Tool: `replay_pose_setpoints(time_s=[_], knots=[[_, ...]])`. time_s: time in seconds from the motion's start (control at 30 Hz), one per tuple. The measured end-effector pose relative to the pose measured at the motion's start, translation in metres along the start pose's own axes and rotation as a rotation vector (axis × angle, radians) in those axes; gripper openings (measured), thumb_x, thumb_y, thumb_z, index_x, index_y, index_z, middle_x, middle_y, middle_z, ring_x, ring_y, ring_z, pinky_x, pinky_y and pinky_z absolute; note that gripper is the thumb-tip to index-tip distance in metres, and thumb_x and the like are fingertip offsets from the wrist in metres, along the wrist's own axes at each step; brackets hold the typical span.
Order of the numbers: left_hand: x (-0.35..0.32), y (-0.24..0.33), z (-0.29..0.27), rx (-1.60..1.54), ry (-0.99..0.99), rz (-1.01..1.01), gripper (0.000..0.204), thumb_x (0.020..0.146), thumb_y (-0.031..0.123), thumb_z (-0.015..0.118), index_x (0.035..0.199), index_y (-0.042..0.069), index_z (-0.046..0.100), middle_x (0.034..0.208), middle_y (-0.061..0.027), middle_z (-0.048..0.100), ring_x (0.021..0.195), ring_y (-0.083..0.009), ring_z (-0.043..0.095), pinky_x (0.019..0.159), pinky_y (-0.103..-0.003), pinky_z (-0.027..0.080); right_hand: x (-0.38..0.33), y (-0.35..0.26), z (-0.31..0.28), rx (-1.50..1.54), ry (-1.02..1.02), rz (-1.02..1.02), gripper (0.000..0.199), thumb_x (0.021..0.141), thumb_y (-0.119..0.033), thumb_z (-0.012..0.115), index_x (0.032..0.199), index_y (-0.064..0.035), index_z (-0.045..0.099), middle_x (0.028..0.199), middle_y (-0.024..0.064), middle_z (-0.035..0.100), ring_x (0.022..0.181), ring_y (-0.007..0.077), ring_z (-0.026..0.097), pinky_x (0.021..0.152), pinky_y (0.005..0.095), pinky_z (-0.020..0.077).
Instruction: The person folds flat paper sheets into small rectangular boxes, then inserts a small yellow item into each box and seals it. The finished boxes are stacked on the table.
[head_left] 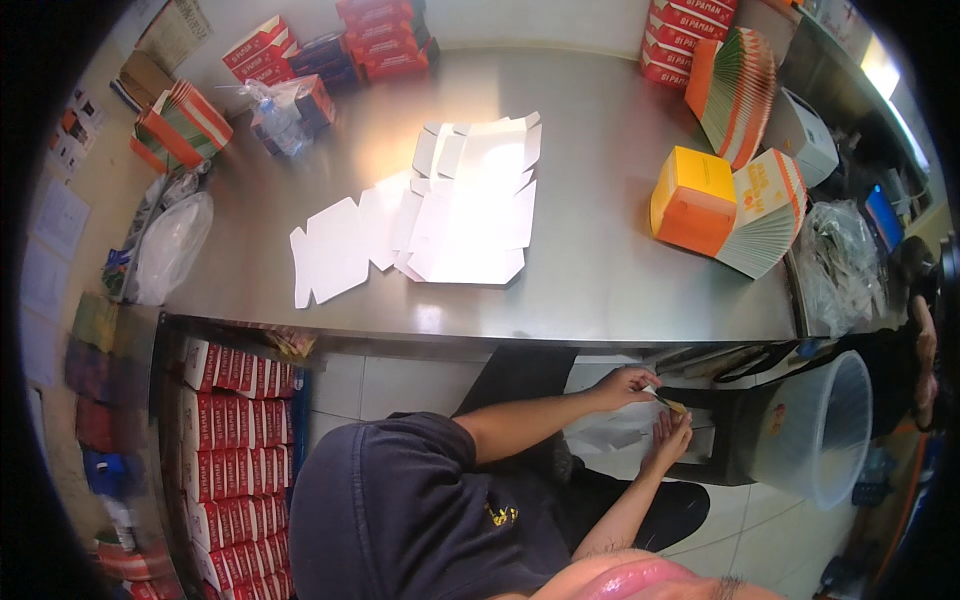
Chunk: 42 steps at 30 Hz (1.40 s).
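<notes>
Below the table's front edge, my left hand (628,388) pinches a small thin piece (672,404) with pale, dark and yellowish parts; its kind is too small to make out. My right hand (671,438) is just under the piece's yellowish end, with fingers stretched and fingertips close to it; whether they touch cannot be told. On the steel table (590,270), flat white box blanks (470,215) lie overlapped, their flaps spread. Another white blank (335,250) extends to the left of that pile.
A yellow-and-orange box (695,195) and fanned orange-and-green cartons (738,95) stand at the table's right. Red boxes (385,40) are stacked at the back. A clear plastic tub (815,430) stands right of my hands. Red-and-white cartons (235,450) fill the lower-left shelf.
</notes>
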<state>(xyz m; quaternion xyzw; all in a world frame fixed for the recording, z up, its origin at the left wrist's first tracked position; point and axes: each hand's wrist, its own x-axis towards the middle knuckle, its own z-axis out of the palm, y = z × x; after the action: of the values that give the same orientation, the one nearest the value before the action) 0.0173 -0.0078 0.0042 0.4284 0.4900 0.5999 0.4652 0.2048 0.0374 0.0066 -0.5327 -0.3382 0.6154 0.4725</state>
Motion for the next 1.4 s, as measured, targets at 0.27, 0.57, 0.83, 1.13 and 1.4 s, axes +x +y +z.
replay_pose_setpoints(time_s=[0.27, 0.57, 0.83, 1.13, 1.4], knots=[[0.004, -0.002, 0.002, 0.010, 0.014, -0.079, 0.020, 0.088, 0.017, 0.079, 0.101, 0.003, 0.072, 0.096, -0.0067, 0.073, 0.088, -0.0127, 0.067, 0.085, -0.029, 0.054, 0.004, 0.019, -0.001, -0.310, -0.107, -0.269, 0.037, 0.091, -0.030, 0.078, 0.106, -0.0006, 0.060, 0.103, 0.0096, 0.067, 0.089, 0.0158, 0.062, 0.079, 0.0329, 0.0517], [-0.006, 0.006, -0.001, 0.305, 0.102, 0.010, 0.022, 0.085, 0.019, 0.080, 0.099, 0.003, 0.074, 0.092, -0.0086, 0.075, 0.088, -0.0181, 0.071, 0.082, -0.034, 0.054, -0.027, 0.009, 0.028, -0.722, -0.101, -0.572, 0.023, 0.090, -0.019, 0.077, 0.088, 0.0022, 0.068, 0.070, 0.0054, 0.066, 0.064, 0.0112, 0.062, 0.058, 0.0272, 0.0494], [-0.003, -0.003, 0.004, 0.240, 0.094, 0.084, 0.019, 0.087, 0.017, 0.078, 0.096, 0.002, 0.072, 0.091, -0.0086, 0.075, 0.086, -0.0171, 0.071, 0.080, -0.032, 0.055, -0.018, 0.016, 0.021, -0.502, -0.132, -0.318, 0.024, 0.097, -0.023, 0.070, 0.097, 0.0007, 0.068, 0.083, 0.0064, 0.070, 0.073, 0.0134, 0.068, 0.059, 0.0280, 0.0544], [-0.002, -0.002, 0.000, 0.071, 0.012, -0.101, 0.024, 0.092, 0.022, 0.075, 0.101, 0.001, 0.071, 0.090, -0.0086, 0.073, 0.079, -0.0137, 0.069, 0.069, -0.030, 0.055, -0.010, 0.019, 0.015, -0.321, -0.324, -0.191, 0.025, 0.104, -0.028, 0.059, 0.105, -0.0029, 0.062, 0.090, 0.0066, 0.068, 0.080, 0.0140, 0.068, 0.064, 0.0265, 0.0538], [0.004, -0.006, -0.002, 0.053, -0.079, -0.164, 0.026, 0.091, 0.024, 0.077, 0.103, 0.001, 0.071, 0.093, -0.0077, 0.074, 0.086, -0.0134, 0.069, 0.077, -0.031, 0.055, -0.011, 0.019, 0.016, -0.270, -0.294, -0.233, 0.023, 0.102, -0.025, 0.063, 0.107, -0.0024, 0.063, 0.089, 0.0061, 0.068, 0.076, 0.0135, 0.067, 0.062, 0.0257, 0.0529]])
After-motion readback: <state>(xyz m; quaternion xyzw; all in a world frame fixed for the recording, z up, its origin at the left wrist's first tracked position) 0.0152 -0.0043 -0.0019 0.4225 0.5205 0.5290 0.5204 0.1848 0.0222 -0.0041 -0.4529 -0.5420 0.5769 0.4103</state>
